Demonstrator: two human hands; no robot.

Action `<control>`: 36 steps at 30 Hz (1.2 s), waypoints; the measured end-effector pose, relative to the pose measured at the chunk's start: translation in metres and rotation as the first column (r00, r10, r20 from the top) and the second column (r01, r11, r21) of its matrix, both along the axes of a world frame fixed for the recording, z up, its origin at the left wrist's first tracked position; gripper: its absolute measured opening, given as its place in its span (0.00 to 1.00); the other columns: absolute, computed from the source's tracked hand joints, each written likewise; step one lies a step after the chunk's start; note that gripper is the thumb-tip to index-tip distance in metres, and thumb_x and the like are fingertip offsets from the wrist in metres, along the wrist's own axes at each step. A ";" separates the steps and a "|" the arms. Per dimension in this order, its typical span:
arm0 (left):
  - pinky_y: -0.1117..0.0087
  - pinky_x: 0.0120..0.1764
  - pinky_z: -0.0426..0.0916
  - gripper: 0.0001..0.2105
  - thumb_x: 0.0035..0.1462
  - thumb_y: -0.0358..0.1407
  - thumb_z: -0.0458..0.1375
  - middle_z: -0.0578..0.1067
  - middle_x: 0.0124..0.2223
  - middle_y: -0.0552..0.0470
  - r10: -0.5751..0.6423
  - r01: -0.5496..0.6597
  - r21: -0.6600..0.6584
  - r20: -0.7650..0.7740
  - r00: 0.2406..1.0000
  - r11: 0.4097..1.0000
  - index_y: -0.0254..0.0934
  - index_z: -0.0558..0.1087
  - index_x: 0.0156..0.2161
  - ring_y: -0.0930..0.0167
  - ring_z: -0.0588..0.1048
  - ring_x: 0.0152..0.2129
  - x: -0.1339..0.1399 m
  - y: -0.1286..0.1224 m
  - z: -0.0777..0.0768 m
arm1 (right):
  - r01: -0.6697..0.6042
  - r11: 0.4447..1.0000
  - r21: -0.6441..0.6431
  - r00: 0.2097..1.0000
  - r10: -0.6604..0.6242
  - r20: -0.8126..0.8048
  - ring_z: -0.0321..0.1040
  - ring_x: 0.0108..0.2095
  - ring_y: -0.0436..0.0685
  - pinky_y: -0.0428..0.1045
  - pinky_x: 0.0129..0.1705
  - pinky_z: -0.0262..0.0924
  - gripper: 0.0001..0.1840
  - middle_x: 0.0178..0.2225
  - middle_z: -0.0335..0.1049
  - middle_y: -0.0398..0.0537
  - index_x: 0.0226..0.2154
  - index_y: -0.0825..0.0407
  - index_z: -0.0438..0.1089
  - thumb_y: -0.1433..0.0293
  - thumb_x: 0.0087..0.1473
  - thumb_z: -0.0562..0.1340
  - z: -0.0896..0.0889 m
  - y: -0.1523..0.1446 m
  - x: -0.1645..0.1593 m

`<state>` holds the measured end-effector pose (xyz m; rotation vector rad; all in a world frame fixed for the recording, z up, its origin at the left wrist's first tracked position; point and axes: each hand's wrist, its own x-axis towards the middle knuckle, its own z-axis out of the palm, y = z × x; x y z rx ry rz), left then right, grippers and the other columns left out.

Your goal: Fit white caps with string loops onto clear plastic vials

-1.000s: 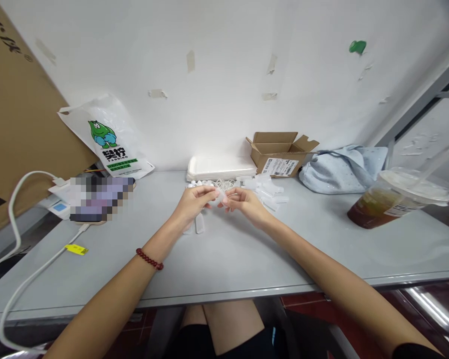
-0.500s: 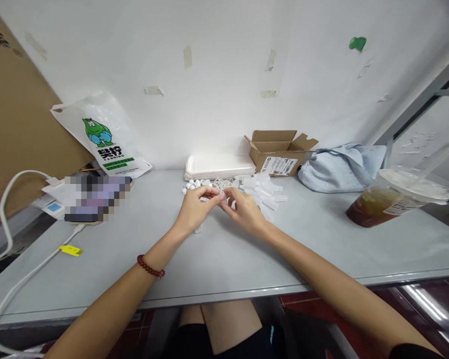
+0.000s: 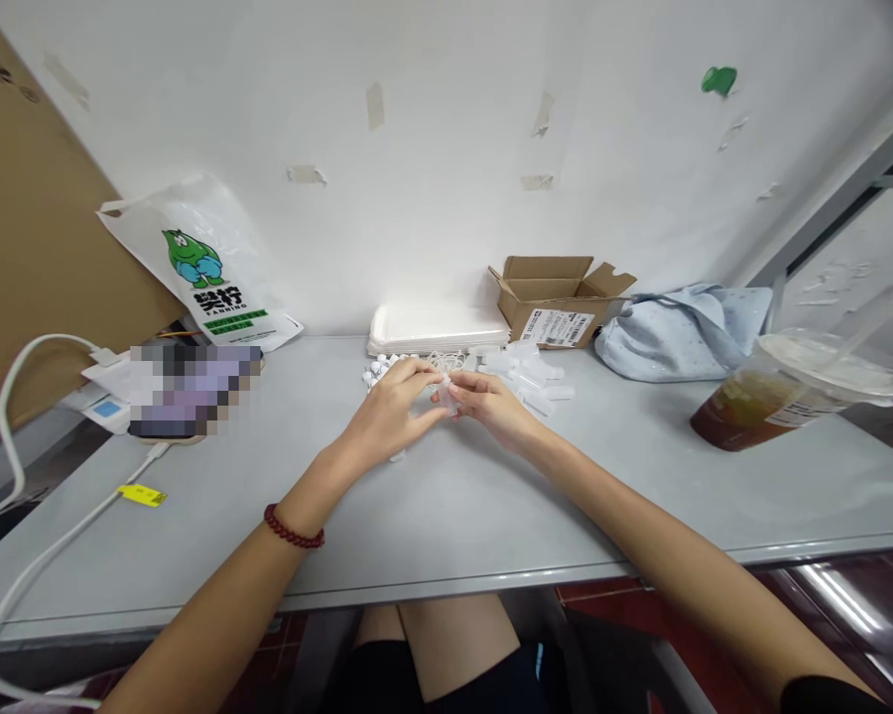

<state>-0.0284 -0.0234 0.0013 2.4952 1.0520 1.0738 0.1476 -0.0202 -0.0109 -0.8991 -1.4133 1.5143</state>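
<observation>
Between my hands is a small translucent plastic bottle (image 3: 446, 397), partly covered by fingers. My right hand (image 3: 500, 412) pinches it from the right side. My left hand (image 3: 391, 409), with a red bead bracelet on its wrist, has thumb and index finger curved round the bottle from the left, at its top and bottom. Behind my left fingers lie several small white caps (image 3: 378, 371). A heap of thin white pieces (image 3: 446, 363) sits beyond the fingertips. Several more translucent bottles (image 3: 540, 375) lie past my right hand. A small clear piece (image 3: 397, 456) rests beneath my left wrist.
A stack of white trays (image 3: 439, 332) and an open cardboard box (image 3: 558, 302) stand against the wall. To the right are a pale blue cloth bag (image 3: 670, 342) and a cup of drink (image 3: 759, 397). Leftward lie a phone (image 3: 200, 392), cable (image 3: 60, 555) and plastic bag (image 3: 208, 268).
My left thumb and index finger have spread apart round the bottle, which now shows more clearly. My right fingers have shifted their grip on it. The view has shifted slightly.
</observation>
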 end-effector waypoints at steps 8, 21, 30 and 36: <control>0.59 0.48 0.64 0.13 0.52 0.34 0.59 0.71 0.49 0.45 -0.040 0.050 0.066 -0.149 0.988 0.997 0.39 0.71 0.44 0.61 0.67 0.47 -0.002 0.000 0.000 | 0.019 0.999 -0.034 0.999 -0.020 -0.026 0.66 0.31 0.51 0.49 0.36 0.59 0.16 0.34 0.73 0.49 0.34 0.53 0.72 0.59 0.44 0.64 -0.005 -0.001 -0.005; 0.60 0.44 0.64 0.20 0.46 0.41 0.61 0.68 0.44 0.48 -0.026 -0.046 -0.277 -0.249 0.968 0.960 0.40 0.66 0.45 0.62 0.67 0.43 -0.032 -0.011 0.002 | -0.075 0.973 0.219 0.924 -0.014 0.381 0.64 0.30 0.51 0.48 0.35 0.59 0.11 0.33 0.71 0.46 0.34 0.54 0.70 0.67 0.44 0.64 -0.012 -0.008 -0.013; 0.61 0.46 0.64 0.20 0.48 0.47 0.60 0.71 0.45 0.47 -0.104 0.015 -0.339 -0.246 0.964 0.941 0.40 0.68 0.45 0.61 0.65 0.46 -0.036 -0.017 -0.001 | -0.205 0.951 0.231 0.830 0.044 0.555 0.63 0.30 0.51 0.48 0.33 0.58 0.27 0.30 0.66 0.44 0.41 0.56 0.68 0.67 0.36 0.71 -0.015 -0.008 -0.014; 0.60 0.50 0.61 0.28 0.46 0.49 0.62 0.69 0.51 0.47 -0.098 -0.002 -0.339 -0.278 0.956 0.941 0.42 0.66 0.52 0.59 0.62 0.51 -0.055 -0.016 -0.001 | -0.210 0.943 0.259 0.806 0.017 0.592 0.62 0.30 0.50 0.49 0.34 0.59 0.25 0.37 0.66 0.48 0.42 0.56 0.67 0.70 0.37 0.71 -0.015 -0.011 -0.020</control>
